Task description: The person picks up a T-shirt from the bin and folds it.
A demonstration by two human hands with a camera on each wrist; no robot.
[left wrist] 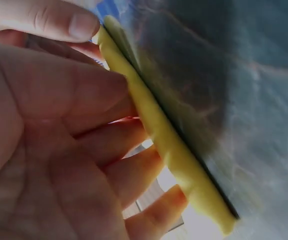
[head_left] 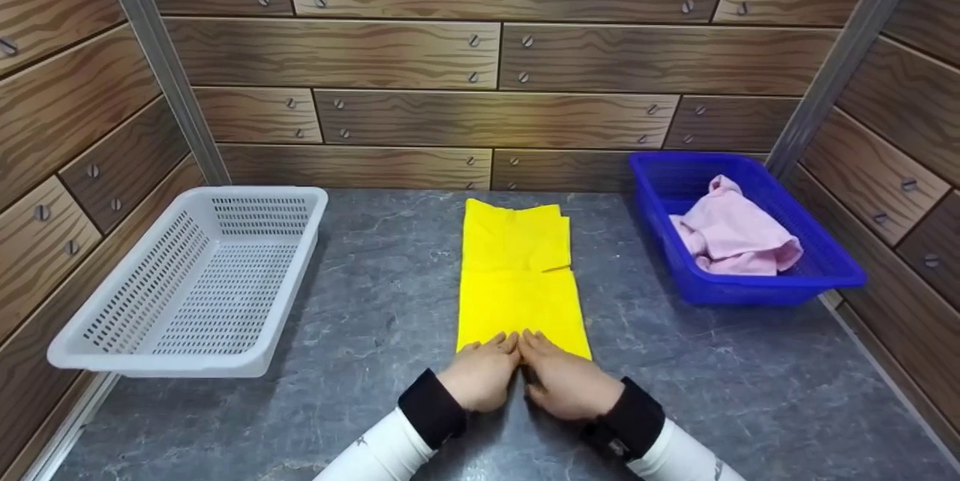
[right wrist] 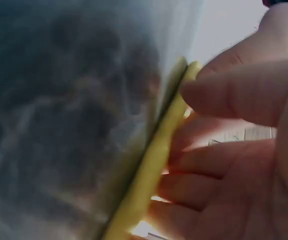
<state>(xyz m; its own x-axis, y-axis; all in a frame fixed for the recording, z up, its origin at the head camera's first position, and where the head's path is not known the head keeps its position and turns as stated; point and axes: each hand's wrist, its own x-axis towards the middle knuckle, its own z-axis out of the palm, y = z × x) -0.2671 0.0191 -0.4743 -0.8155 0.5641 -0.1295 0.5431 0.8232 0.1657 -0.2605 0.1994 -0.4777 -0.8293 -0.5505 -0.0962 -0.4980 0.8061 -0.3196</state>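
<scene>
A folded yellow cloth [head_left: 517,286] lies lengthwise in the middle of the grey tabletop, with a small slit at its right side. My left hand [head_left: 484,376] rests on its near end, fingers extended over the fabric. Beside it, my right hand [head_left: 566,376] presses the same end, and the two hands meet at the fingertips. In the left wrist view, the rounded near edge of the cloth [left wrist: 159,127] runs under the left fingers. The right wrist view has the right thumb [right wrist: 224,95] at that edge, with the other fingers reaching over the cloth.
At the left stands a white perforated basket [head_left: 296,278]. A blue basket [head_left: 757,290] at the back right holds a crumpled pink cloth [head_left: 739,229]. Wood-patterned walls [head_left: 405,53] enclose the grey tabletop [head_left: 375,301] at the back and sides.
</scene>
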